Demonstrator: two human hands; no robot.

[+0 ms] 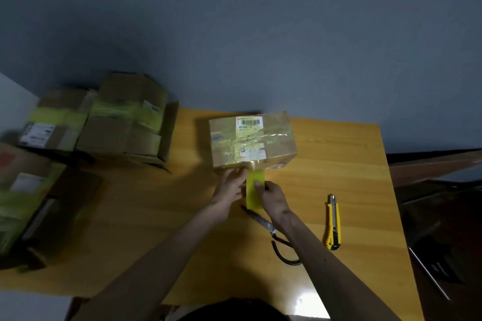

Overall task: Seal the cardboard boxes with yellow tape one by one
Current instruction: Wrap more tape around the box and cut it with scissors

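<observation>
Grey wall (260, 21) fills the upper half. Wooden desk (339, 164) below it, yellow-toned, with glare near its front edge. Dark furniture (438, 216) off the desk's right side, too dim to identify.

Left end of the desk: blurred pile of cardboard boxes. The back pair (122, 122) sits against the wall and the nearer box (31, 203) is at the frame edge. All carry yellow tape bands and white labels.

Cardboard box (276, 143) being worked on sits mid-desk, towards the far edge and well apart from the pile. Its top is covered in clear glossy tape, and a barcode label (249, 124) sits at its far edge.

Both forearms reach in from the bottom of the frame. Left grip (230, 187) has its fingers stretched out, tips on the box's near face at its lower edge, just left of the tape; it does not hold anything that can be seen. Right grip (272, 197) pinches the yellow tape strip (254, 198), thumb on top at about mid-length and the other fingers curled behind. The strip runs from the box's near face straight back towards the person, its top end meeting the box. Whether it is stuck there cannot be told.

Scissors (268, 225) lie on the desk under the right wrist, blades pointing at the strip's free end, black handles nearer the person. Yellow utility knife (333, 224) lies right of the scissors, apart from them.
</observation>
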